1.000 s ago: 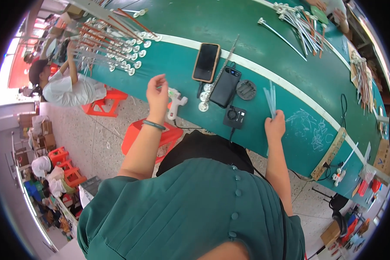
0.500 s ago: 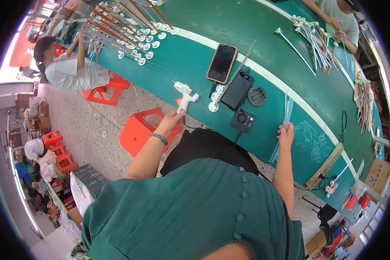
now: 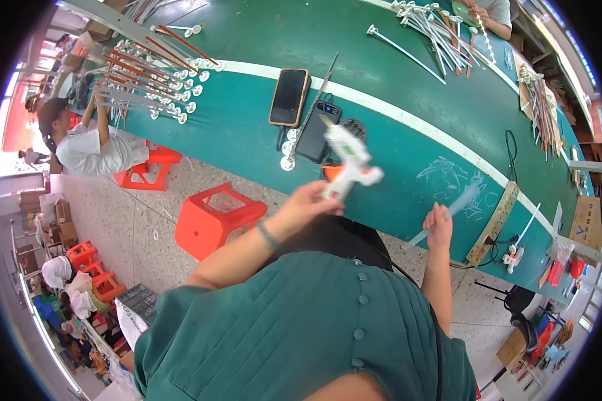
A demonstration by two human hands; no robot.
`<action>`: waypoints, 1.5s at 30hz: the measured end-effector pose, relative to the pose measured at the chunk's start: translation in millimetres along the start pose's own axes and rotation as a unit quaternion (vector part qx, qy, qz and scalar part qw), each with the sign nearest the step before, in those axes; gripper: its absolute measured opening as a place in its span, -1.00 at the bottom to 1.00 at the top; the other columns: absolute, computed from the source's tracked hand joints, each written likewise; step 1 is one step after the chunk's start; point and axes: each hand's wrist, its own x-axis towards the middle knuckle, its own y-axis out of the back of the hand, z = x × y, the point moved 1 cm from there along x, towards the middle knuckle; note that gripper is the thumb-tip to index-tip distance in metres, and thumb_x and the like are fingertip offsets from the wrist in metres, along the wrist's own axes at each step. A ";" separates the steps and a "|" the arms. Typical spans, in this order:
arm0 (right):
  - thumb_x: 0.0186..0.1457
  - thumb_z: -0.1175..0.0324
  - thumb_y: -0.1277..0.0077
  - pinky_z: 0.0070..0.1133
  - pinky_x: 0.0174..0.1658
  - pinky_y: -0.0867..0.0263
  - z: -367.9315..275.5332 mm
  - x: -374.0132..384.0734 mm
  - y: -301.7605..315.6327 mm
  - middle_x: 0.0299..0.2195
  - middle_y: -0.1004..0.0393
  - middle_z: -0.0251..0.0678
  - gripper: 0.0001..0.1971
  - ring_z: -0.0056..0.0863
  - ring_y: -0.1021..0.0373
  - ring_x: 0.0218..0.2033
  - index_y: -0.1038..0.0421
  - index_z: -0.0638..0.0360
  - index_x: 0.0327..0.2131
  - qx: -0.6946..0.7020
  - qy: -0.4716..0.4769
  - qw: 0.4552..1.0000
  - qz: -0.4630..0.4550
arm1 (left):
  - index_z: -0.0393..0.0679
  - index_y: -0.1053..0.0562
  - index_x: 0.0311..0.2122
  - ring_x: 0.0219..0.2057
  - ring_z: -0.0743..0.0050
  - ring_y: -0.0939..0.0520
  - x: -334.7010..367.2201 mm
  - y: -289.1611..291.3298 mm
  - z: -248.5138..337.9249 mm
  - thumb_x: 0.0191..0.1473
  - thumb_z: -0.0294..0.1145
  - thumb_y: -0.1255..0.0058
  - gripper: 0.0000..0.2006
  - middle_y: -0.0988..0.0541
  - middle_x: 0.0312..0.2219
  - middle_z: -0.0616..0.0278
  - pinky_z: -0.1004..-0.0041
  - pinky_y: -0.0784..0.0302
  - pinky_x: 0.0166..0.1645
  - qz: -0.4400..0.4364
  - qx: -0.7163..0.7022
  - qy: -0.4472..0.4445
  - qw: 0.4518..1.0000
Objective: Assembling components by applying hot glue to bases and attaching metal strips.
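My left hand (image 3: 309, 204) is closed round the handle of a white hot glue gun (image 3: 348, 148) with an orange trigger. The gun is lifted over the table, its nozzle toward the black power bank (image 3: 317, 139). It partly covers the power bank and a round dark grey piece (image 3: 354, 127). My right hand (image 3: 439, 227) grips a bundle of translucent glue sticks (image 3: 463, 199) near the table's front edge. The sticks are blurred and slant up to the right. A phone (image 3: 289, 98) lies beside a thin metal ruler-like strip (image 3: 320, 93) and several small white discs (image 3: 287, 162).
Green table (image 3: 227, 134) curves across. Thin rods with white round bases (image 3: 182, 116) stand at left, where a co-worker (image 3: 90, 144) sits. More rods (image 3: 435, 40) lie at far right near another person (image 3: 495, 15). Red stool (image 3: 211, 224) is left; a wooden strip (image 3: 495, 224) is right.
My left hand has carried the glue gun rightward and raised it over the power bank. My right hand has tilted the glue sticks to the right. The whole view has shifted a little.
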 end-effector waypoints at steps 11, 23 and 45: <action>0.11 0.43 -0.03 -0.76 -0.59 -0.09 -14.1 -48.1 7.9 -0.53 -0.42 -0.38 -0.80 -0.73 -0.22 -0.65 -0.31 0.15 -0.56 -0.131 0.122 0.983 0.029 | -0.22 -0.40 -0.39 -0.51 0.67 -0.53 106.1 -175.9 -106.3 0.04 -0.36 -0.17 -0.80 -0.52 -0.53 0.30 0.63 -0.38 -0.43 -0.158 0.040 0.098 0.982; 0.06 0.44 -0.12 -0.74 -0.63 -0.01 -24.3 -4.1 104.6 -0.71 -0.24 -0.52 -0.74 -0.75 -0.13 -0.72 -0.23 0.04 -0.59 -0.060 0.125 0.975 0.171 | -0.21 -0.47 -0.29 -0.45 0.54 -0.51 92.8 -5.1 -2.0 0.03 -0.47 -0.06 -0.88 -0.51 -0.46 0.26 0.52 -0.45 -0.35 0.384 0.320 -0.273 0.822; 0.04 0.18 -0.15 -0.66 -0.70 -0.12 -19.2 5.2 29.4 -0.63 -0.36 -0.40 -0.70 -0.69 -0.20 -0.76 -0.38 0.24 -0.34 -0.381 0.046 0.911 0.147 | -0.04 -0.36 -0.03 -0.35 0.00 -0.58 67.0 86.6 4.2 -0.06 -0.47 0.07 -0.60 -0.55 -0.36 0.04 0.14 -0.49 -0.28 0.368 0.658 -0.089 0.650</action>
